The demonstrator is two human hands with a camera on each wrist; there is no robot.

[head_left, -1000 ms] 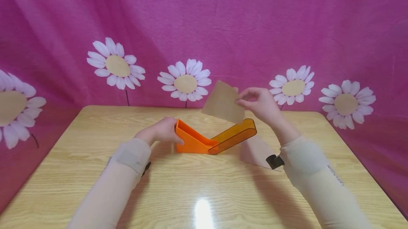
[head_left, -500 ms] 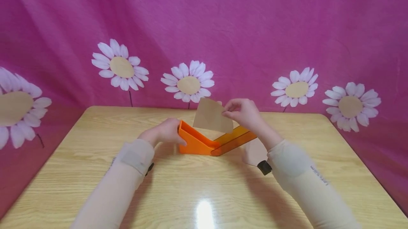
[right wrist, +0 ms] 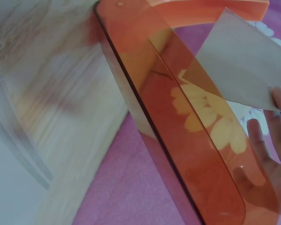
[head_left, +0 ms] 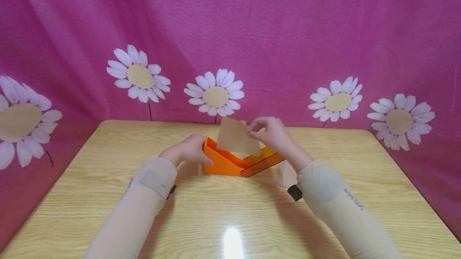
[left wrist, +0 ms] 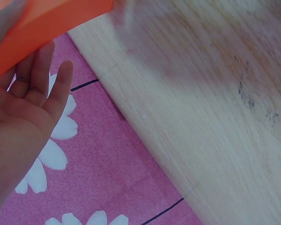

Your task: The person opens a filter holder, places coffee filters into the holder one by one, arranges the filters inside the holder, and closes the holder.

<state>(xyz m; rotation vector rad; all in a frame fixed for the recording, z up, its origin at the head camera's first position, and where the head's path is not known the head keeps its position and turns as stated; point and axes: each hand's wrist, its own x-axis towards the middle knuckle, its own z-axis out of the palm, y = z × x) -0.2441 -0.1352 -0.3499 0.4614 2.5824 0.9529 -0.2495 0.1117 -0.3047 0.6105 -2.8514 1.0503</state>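
Backdrop: magenta cloth [head_left: 252,31] printed with white daisies [head_left: 215,97], behind a wood-grain tabletop [head_left: 187,219].
Left arm: pale sleeve [head_left: 135,215], angled forward and inward from the lower left.
Left hand [head_left: 192,148]: wrapped over the tall end of an orange holder [head_left: 225,163], thumb on the near face, other fingers along the opposite side, little finger away from it in the wrist view.
Left grip: clasping the holder.
Right arm: pale sleeve [head_left: 345,207], slanting forward and inward, wrist raised above the tabletop.
Right hand [head_left: 272,133]: fingertips toward the left, thumb and forefinger together, remaining fingers loosely bent.
Right grip: pinching a brown sheet [head_left: 235,137] by its right edge.
Sheet position: tilted above the holder's opening; whether it touches is unclear.
Holder: standing on the tabletop, its see-through amber lid [head_left: 264,160] slanting up rightward beneath the right hand.
Second sheet [head_left: 287,174]: on the tabletop, partly hidden by the right wrist.
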